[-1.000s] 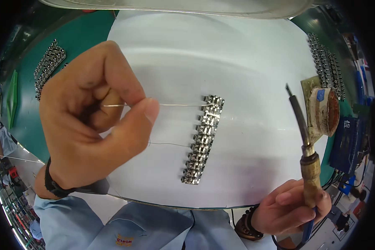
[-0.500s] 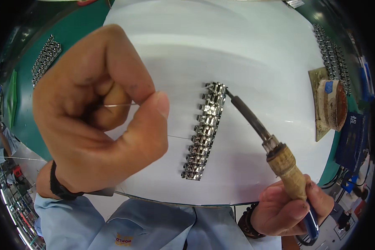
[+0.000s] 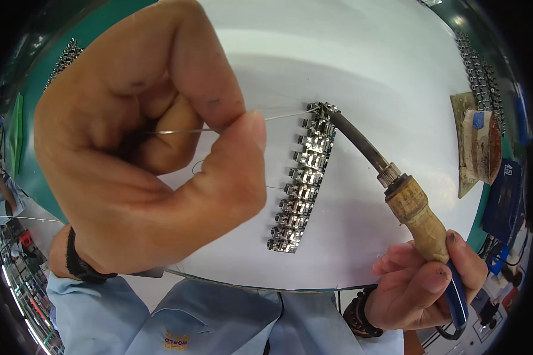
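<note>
My left hand (image 3: 154,136) pinches a thin strand of solder wire (image 3: 290,115) between thumb and forefinger. The wire's free end reaches the far end of a row of small silvery metal parts (image 3: 307,177) lying on the white sheet. My right hand (image 3: 426,284) grips a soldering iron (image 3: 417,204) by its tan-wrapped, blue-ended handle. The iron's dark tip meets the same far end of the row, right by the wire's end. Whether the solder is melting there is too small to tell.
A white sheet (image 3: 361,65) covers a green work surface (image 3: 38,142). At the right stand a round, worn block (image 3: 478,145) on a flat plate, more rows of metal parts (image 3: 479,77) and a dark blue box (image 3: 503,198). Another metal row (image 3: 65,62) lies far left.
My left hand has moved right, bringing the solder wire's end to the far end of the row. The iron's tip has shifted slightly up and right; the row appears shifted right in view.
</note>
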### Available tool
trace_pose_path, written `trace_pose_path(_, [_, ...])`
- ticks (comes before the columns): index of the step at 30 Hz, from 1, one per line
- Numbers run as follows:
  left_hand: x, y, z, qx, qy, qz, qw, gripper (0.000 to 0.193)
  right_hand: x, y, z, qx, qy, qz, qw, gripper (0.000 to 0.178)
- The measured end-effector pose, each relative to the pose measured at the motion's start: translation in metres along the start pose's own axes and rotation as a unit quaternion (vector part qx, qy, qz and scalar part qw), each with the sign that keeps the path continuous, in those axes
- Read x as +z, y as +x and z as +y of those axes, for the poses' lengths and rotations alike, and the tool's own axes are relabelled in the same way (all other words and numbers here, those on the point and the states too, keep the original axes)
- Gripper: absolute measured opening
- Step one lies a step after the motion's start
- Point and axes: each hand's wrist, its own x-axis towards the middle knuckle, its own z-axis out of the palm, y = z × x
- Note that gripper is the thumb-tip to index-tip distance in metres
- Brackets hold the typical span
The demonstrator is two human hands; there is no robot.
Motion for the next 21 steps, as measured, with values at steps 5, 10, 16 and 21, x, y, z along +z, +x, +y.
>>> trace_pose_path(5, [-0.002, 0.001, 0.0, 0.015, 0.034, 0.003, 0.999, 0.021, -0.001, 0.0, -0.002, 0.011, 0.006, -0.018, 1.0, 0.044])
trace_pose_path(10, [-0.016, 0.002, 0.004, -0.037, 0.04, -0.043, 0.998, 0.021, 0.001, 0.002, 0.0, -0.002, 0.026, -0.029, 0.999, 0.044])
trace_pose_path(16, [-0.013, 0.003, 0.003, -0.021, 0.028, -0.054, 0.998, 0.021, 0.001, 0.003, -0.002, -0.001, 0.035, -0.028, 0.999, 0.045])
trace_pose_path(21, [-0.012, 0.004, 0.004, -0.044, 0.024, -0.051, 0.997, 0.02, 0.002, 0.003, -0.003, -0.004, 0.037, -0.036, 0.999, 0.043])
